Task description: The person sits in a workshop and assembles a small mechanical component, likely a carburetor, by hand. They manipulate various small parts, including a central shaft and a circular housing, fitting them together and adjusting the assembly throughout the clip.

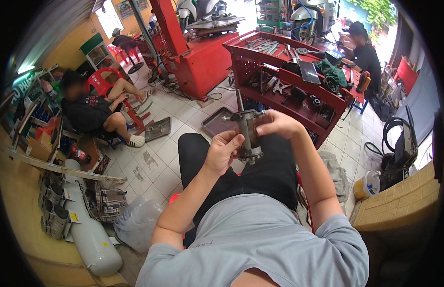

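Above my lap I hold a dark grey metal mechanical part (248,136). It has flange-like ends, a body between them and a long thin shaft sticking up from the top. I cannot make out its exact kind. My left hand (223,152) grips its lower left side, thumb across the front. On the upper right side, my right hand (278,126) has its fingers closed around the part near the top flange. The fingers' far sides are hidden behind the metal.
A red tool cart (279,64) with wrenches stands ahead. Black trays (217,122) lie on the tiled floor (164,158). One person (90,112) sits at left, another (365,57) at far right. A white tank (90,234) lies lower left; a bucket (367,185) stands right.
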Demonstrator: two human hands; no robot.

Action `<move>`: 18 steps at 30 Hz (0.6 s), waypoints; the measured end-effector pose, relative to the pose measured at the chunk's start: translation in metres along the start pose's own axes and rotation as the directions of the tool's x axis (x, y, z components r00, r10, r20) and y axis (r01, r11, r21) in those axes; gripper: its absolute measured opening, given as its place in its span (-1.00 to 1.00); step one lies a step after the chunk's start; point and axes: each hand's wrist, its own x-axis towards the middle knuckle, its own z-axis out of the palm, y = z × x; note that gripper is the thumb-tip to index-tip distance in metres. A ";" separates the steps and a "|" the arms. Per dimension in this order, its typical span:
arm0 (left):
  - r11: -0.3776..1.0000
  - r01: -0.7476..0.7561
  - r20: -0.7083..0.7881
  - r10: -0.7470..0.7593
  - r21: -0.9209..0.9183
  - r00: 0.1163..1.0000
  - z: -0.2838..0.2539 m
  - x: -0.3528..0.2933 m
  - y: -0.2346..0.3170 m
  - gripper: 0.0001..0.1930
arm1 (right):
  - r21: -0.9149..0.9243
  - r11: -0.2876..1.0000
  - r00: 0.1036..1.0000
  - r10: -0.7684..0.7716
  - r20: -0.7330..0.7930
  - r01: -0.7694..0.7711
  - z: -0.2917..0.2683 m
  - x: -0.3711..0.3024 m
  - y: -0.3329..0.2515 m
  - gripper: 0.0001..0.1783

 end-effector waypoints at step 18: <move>0.927 -0.106 -0.232 0.199 0.359 0.952 -0.010 0.009 0.023 -0.82 | 0.387 0.904 0.953 -0.065 -0.297 0.182 0.025 0.010 -0.008 -0.90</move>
